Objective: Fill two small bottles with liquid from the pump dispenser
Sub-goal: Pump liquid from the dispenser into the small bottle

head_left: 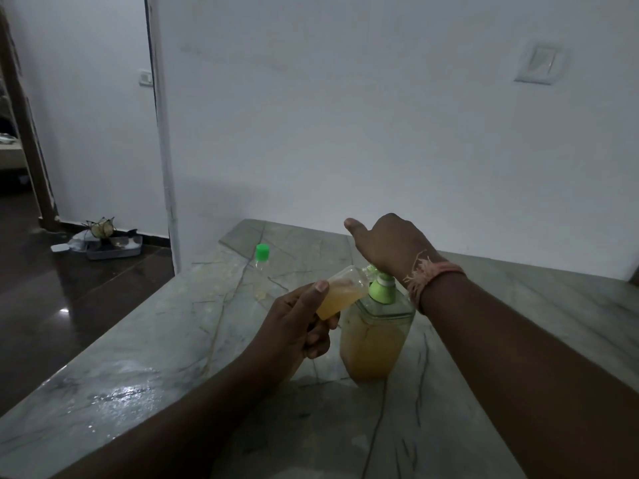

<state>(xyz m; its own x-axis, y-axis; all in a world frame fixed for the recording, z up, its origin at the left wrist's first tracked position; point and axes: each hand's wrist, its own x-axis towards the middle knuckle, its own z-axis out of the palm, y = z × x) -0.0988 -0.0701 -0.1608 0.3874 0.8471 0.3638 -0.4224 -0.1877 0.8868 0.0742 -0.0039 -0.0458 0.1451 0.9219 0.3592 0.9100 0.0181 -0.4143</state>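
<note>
A clear pump dispenser (375,344) with a green collar holds yellow-orange liquid and stands on the marble counter (166,340). My right hand (387,243) rests palm-down on its pump head, thumb stretched out to the left. My left hand (297,326) grips a small clear bottle (340,293), tilted with its open mouth at the pump's nozzle; it is partly filled with the same liquid. A second small bottle (261,271) with a green cap stands upright farther back on the counter, apart from both hands.
The counter's left edge drops to a dark glossy floor. A tray with small items (107,243) lies on the floor by the white wall. A wall stands close behind the counter.
</note>
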